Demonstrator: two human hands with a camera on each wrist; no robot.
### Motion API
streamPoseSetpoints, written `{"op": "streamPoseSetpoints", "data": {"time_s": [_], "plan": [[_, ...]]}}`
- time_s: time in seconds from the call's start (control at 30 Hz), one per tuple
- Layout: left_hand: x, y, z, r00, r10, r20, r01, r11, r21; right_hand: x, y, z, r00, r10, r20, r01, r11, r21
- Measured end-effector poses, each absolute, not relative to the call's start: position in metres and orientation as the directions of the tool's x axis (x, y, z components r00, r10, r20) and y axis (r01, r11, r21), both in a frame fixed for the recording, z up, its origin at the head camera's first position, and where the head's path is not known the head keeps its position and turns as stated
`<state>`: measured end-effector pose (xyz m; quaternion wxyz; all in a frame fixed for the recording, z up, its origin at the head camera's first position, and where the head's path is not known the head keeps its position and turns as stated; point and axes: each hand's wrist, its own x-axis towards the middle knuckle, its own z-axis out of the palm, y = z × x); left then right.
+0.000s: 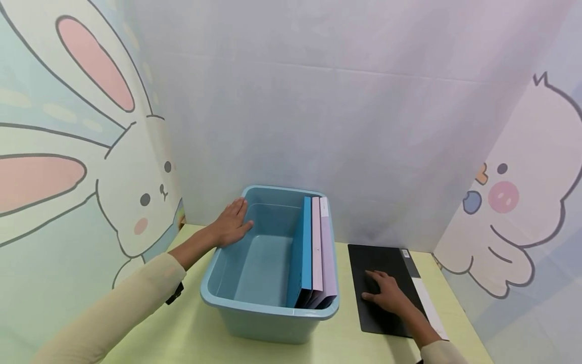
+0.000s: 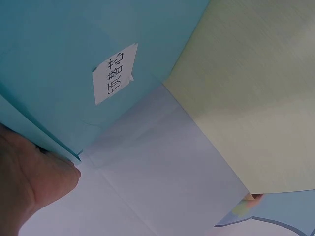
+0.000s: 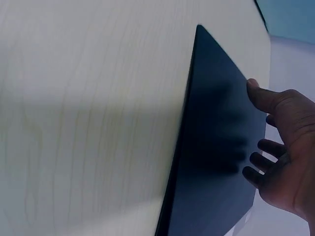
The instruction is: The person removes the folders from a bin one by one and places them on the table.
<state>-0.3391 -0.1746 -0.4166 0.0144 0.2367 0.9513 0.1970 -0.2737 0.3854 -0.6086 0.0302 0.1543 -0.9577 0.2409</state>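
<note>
A light blue plastic tub [image 1: 268, 326] stands on the table, and my left hand [image 1: 232, 223] rests on its left rim with fingers extended. Three file folders stand upright along the tub's right side: blue [image 1: 299, 253], pink [image 1: 317, 242] and lilac [image 1: 326, 242]. To the right, a black file folder [image 1: 375, 318] with a white-and-grey spine lies flat. My right hand [image 1: 386, 293] is over it, fingers spread and loosely bent, gripping nothing. In the right wrist view the thumb is by the folder's edge; whether it touches I cannot tell.
A handwritten label [image 2: 114, 74] is stuck on the tub's outer wall. The pale wood-grain table [image 1: 182, 323] ends at a light curtain [image 1: 318, 126] behind. Cartoon-printed sheets, one with a rabbit [image 1: 132, 202], enclose both sides.
</note>
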Motion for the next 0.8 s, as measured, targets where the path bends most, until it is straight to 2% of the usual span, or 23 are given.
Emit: {"op": "streamPoseSetpoints", "data": {"time_s": [0.13,0.37,0.47,0.8], "plan": [[-0.340,-0.173,-0.417,-0.887,0.456,0.068,0.446,0.811,0.378,-0.276,0.379,-0.615,-0.932,-0.336,0.134,-0.360,0.828,-0.430],[-0.341,-0.173,-0.417,-0.889,0.454,0.068,0.445,0.815,0.373,-0.258,0.350,-0.581,-0.968,-0.246,-0.050,-0.200,0.877,-0.437],[-0.340,-0.174,-0.417,-0.888,0.454,0.070,0.445,0.814,0.374,-0.255,0.346,-0.576,-0.971,-0.232,-0.060,-0.187,0.892,-0.411],[-0.343,-0.173,-0.418,-0.887,0.457,0.057,0.443,0.812,0.380,-0.257,0.366,-0.574,-0.974,-0.211,-0.081,-0.157,0.889,-0.431]]}}
